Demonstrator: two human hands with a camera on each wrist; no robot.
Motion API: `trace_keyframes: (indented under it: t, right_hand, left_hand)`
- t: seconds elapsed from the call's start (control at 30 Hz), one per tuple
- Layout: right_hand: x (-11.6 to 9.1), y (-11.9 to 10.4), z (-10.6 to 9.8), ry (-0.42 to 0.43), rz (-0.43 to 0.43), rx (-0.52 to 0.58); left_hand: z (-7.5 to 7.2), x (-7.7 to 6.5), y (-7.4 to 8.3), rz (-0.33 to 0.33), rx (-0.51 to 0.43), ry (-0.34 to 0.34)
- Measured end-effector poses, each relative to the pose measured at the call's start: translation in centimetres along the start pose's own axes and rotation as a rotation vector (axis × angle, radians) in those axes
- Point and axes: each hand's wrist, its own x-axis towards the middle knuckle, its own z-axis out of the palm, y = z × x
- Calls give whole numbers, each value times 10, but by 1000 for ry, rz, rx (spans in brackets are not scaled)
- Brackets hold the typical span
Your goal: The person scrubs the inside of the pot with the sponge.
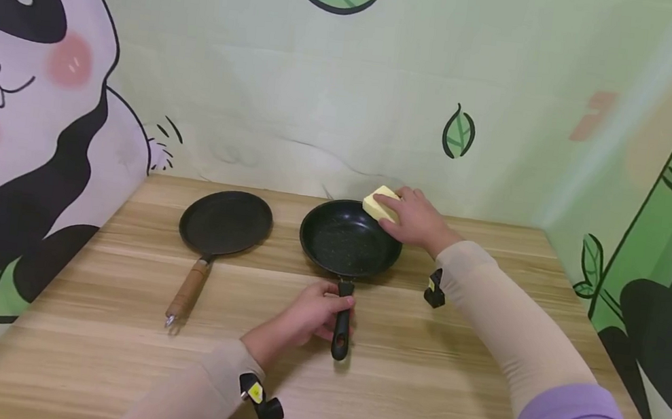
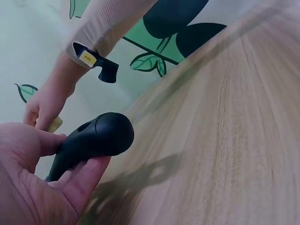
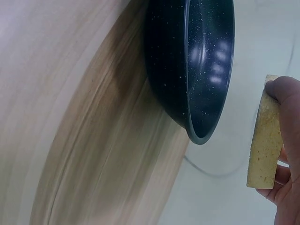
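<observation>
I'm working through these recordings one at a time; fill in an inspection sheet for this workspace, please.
Surface: light wood-grain table.
Job's things: black frying pan; pale yellow block, sponge-like, near the pan's far right rim but apart from it in the right wrist view.
Clutter: flat black pan with a wooden handle, lying left of the frying pan, untouched.
Grips: left grip holds the frying pan's black handle, thumb on top; right grip holds the block.
Cables: nothing seen.
Surroundings: pale green backdrop printed with leaves, bamboo and a panda.
</observation>
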Motion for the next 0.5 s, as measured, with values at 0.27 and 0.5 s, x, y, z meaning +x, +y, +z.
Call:
trace_keyframes:
  t: [0.27,0.5]
  right_hand:
    - [-1,-2,2,-12,-1,6]
    - [-4,2,8,-3,-41,9]
  left_hand:
    - [-16,-5,-1,-13,20,-32]
    - [-41,-23,0,-51,70,-51]
